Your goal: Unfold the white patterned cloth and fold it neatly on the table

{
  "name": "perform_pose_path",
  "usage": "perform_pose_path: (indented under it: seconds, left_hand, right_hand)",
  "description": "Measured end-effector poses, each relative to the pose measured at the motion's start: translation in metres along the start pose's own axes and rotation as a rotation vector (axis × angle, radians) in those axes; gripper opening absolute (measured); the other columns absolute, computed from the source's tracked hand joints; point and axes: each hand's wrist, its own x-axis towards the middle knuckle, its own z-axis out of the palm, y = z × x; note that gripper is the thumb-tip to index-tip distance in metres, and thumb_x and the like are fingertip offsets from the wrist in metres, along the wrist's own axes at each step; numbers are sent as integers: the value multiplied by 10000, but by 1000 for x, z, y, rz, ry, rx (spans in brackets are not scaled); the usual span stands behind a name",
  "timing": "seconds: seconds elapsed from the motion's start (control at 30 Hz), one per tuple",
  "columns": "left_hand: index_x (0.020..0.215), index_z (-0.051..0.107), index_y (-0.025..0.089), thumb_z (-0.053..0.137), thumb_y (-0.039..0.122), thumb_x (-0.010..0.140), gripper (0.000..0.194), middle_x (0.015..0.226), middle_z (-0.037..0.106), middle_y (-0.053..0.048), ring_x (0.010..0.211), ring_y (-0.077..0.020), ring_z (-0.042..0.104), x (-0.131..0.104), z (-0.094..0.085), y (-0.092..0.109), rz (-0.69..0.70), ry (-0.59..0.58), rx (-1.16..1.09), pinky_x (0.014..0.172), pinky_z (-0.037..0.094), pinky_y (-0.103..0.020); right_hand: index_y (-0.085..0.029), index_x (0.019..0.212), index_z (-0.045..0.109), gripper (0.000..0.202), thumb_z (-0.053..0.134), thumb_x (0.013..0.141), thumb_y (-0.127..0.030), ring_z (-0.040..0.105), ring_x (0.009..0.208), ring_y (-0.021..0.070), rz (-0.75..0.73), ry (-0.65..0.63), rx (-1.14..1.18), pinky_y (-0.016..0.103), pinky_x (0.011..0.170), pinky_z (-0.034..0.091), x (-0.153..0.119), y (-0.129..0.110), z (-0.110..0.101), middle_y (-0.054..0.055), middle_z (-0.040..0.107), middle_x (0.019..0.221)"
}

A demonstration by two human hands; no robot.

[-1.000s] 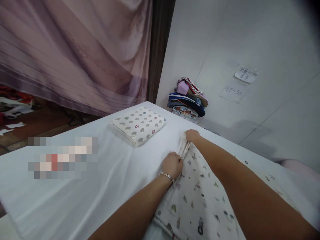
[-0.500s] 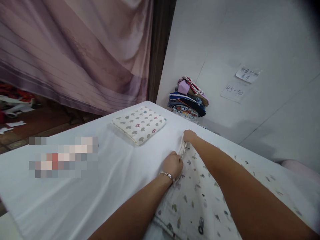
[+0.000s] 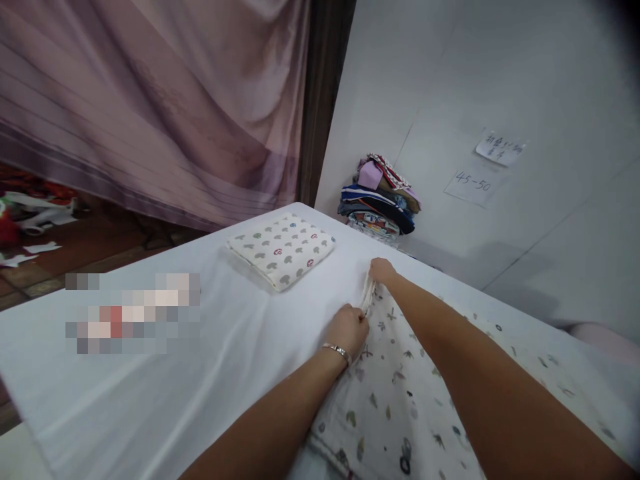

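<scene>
A white cloth with small leaf-like prints [image 3: 390, 387] spreads over the near right part of the white-covered table [image 3: 165, 387]. My left hand [image 3: 349, 331], with a metal bracelet at the wrist, is closed on the cloth's left edge. Farther along the same edge, my right hand [image 3: 383, 271] pinches the cloth's far corner. Between the two hands the edge is gathered in narrow folds. Part of the cloth is hidden under my right forearm and shows again to its right.
A folded white cloth with grey and red prints [image 3: 281, 252] lies at the table's far end. Beyond the edge stands a stack of folded fabrics [image 3: 377, 200] by the wall. A pink curtain [image 3: 200, 100] hangs behind. A pixelated patch hides something at left.
The whole view has shifted slightly, so things appear a little farther right. Both hands keep their hold on the cloth edge.
</scene>
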Motion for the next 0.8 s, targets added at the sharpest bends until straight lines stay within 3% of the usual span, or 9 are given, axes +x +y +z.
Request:
perform_pose_path:
  seconds: [0.17, 0.27, 0.47, 0.53, 0.67, 0.8]
  left_hand:
    - [1104, 559, 194, 497, 178, 746, 363, 930, 666, -72, 876, -197, 613, 1, -2, -1, -105, -2, 0, 752, 437, -280]
    - [1107, 538, 171, 475, 169, 752, 361, 953, 665, -102, 889, -221, 620, 1, -5, 0, -131, -25, 40, 746, 443, -301]
    - [1027, 564, 180, 432, 172, 791, 270, 987, 659, -106, 925, -224, 616, 2, -6, 1, -124, -66, 126, 767, 442, -313]
    - [1009, 568, 186, 436, 179, 795, 252, 987, 660, -98, 933, -219, 614, 2, -7, 1, -119, -68, 130, 769, 441, -307]
    - [1033, 568, 196, 444, 187, 790, 273, 1004, 662, -90, 936, -217, 615, 4, -8, -1, -123, -74, 115, 764, 440, -302]
    - [1067, 572, 194, 441, 196, 785, 311, 1042, 657, -97, 962, -232, 607, 6, -9, 0, -130, -76, 101, 777, 439, -314]
  right_hand:
    - [-149, 1050, 597, 218, 517, 880, -259, 563, 1017, 186, 29, 37, 141, 337, 871, 454, -4, -1, 4, 81, 603, 1100]
    - [-168, 1130, 584, 303, 490, 843, -171, 561, 1056, 195, 69, 70, 237, 248, 856, 442, -7, 1, 8, 93, 607, 1142]
    - [-133, 1442, 152, 623, 372, 908, -368, 638, 827, 152, 109, 82, 463, 229, 680, 500, -27, 10, 13, 83, 651, 1051]
    - [-159, 1443, 151, 590, 315, 926, -391, 621, 909, 149, 102, 127, 510, 238, 750, 493, -47, 14, 19, 74, 627, 1113]
    - [-200, 1363, 371, 490, 318, 917, -396, 440, 1214, 188, 59, 226, 520, 291, 986, 374, -108, 36, 47, 62, 447, 1360]
    - [-174, 1342, 418, 535, 339, 890, -449, 281, 1320, 247, 40, 247, 364, 394, 1077, 243, -170, 93, 89, 83, 341, 1434]
